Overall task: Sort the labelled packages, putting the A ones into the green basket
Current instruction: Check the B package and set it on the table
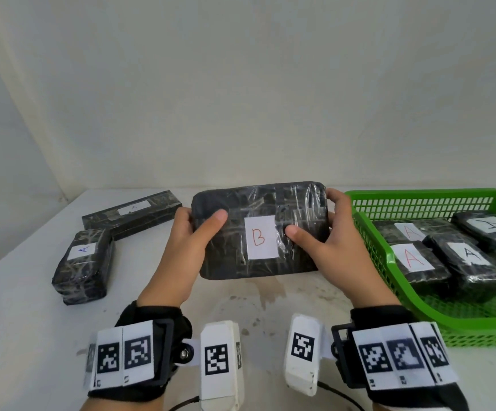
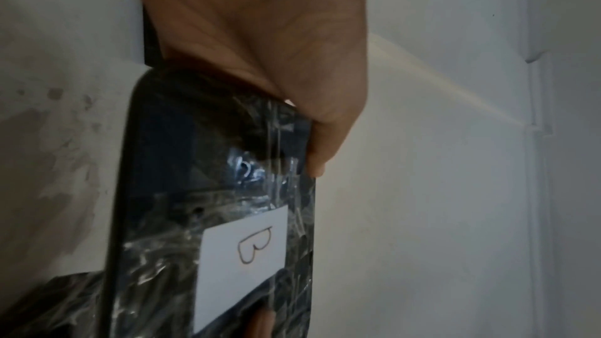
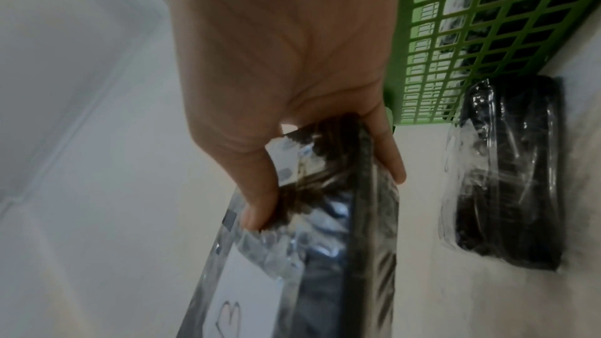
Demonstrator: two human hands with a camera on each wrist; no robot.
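Both hands, the left hand (image 1: 185, 232) and the right hand (image 1: 331, 232), grip the ends of the B package (image 1: 260, 229) above the table (image 1: 18, 321), with the green basket (image 1: 436, 327) holding A packages (image 1: 412, 256) at right, two more A-labelled packages (image 1: 85, 262) far left.

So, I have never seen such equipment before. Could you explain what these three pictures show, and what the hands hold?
A person wears three cameras: one on the head, one on each wrist. The head view looks down at a white table. The left hand and right hand grip one dark wrapped package labelled B, lifted off the table. The wrist views show that package close up. Right, a green basket holds four packages labelled A. Left, two more A packages lie on the table.
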